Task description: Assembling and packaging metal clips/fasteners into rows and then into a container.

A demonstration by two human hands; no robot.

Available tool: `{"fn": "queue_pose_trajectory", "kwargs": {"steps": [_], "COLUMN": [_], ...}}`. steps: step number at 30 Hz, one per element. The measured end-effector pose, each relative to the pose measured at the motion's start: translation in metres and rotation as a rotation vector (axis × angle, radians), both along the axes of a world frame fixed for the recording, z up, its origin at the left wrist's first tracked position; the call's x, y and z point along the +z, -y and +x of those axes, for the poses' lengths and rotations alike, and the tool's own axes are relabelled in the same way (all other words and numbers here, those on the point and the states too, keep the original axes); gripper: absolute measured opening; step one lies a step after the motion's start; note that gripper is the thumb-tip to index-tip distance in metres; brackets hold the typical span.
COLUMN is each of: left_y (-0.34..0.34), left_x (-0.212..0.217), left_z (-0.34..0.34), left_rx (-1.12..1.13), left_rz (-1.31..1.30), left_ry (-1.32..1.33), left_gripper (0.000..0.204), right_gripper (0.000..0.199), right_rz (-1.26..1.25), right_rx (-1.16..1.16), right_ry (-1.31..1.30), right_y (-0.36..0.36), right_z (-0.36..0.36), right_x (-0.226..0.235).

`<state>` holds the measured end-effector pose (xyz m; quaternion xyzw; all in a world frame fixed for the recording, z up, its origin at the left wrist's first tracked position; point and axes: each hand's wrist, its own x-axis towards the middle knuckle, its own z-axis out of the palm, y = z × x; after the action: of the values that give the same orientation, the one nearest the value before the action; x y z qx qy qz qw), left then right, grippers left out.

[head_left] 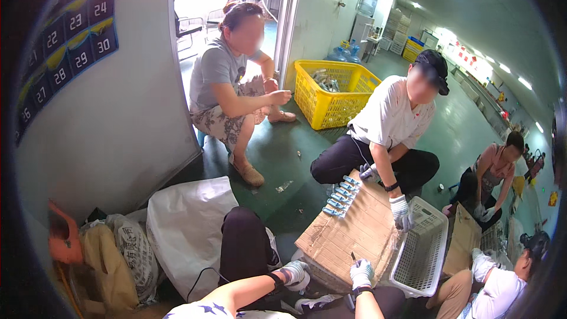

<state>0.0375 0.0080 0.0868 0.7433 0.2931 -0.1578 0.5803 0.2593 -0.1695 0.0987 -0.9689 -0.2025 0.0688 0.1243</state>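
A cardboard box stands in front of me, its top serving as a work surface. My right hand, in a white glove, is closed at the box's near edge, with a small thin dark piece sticking up from its fingers. My left hand, also gloved, is curled low beside the box's near left corner; what it holds, if anything, I cannot make out. Several light-blue, clip-like pieces lie in a row along the far left edge of the cardboard. Across from me, a co-worker's gloved hand hangs over the box's right edge.
A white plastic basket stands right of the box. A yellow crate with metallic-looking pieces is behind. White sacking and filled bags lie at my left. One person crouches by the doorway; others work at the right.
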Motion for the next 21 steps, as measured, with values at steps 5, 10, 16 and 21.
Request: {"fn": "queue_pose_trajectory", "kwargs": {"steps": [5, 10, 16, 21], "left_y": [0.004, 0.01, 0.0, 0.003], "left_x": [-0.014, -0.047, 0.029, -0.004], "left_z": [-0.003, 0.004, 0.004, 0.001], "left_rx": [-0.008, -0.061, 0.131, 0.311], "left_rz": [-0.203, -0.235, -0.345, -0.655], "left_ry": [0.051, 0.145, 0.089, 0.085], "left_gripper": [0.028, 0.026, 0.017, 0.021], "right_gripper": [0.016, 0.017, 0.022, 0.022], "right_rz": [-0.005, 0.03, -0.063, -0.084], "right_rx": [-0.009, -0.02, -0.04, -0.044], "right_ry": [0.043, 0.025, -0.019, -0.024], "right_y": [0.0, 0.005, -0.005, -0.004], "right_z": [-0.003, 0.001, 0.003, -0.003], "right_x": [0.001, -0.003, 0.01, 0.011]}}
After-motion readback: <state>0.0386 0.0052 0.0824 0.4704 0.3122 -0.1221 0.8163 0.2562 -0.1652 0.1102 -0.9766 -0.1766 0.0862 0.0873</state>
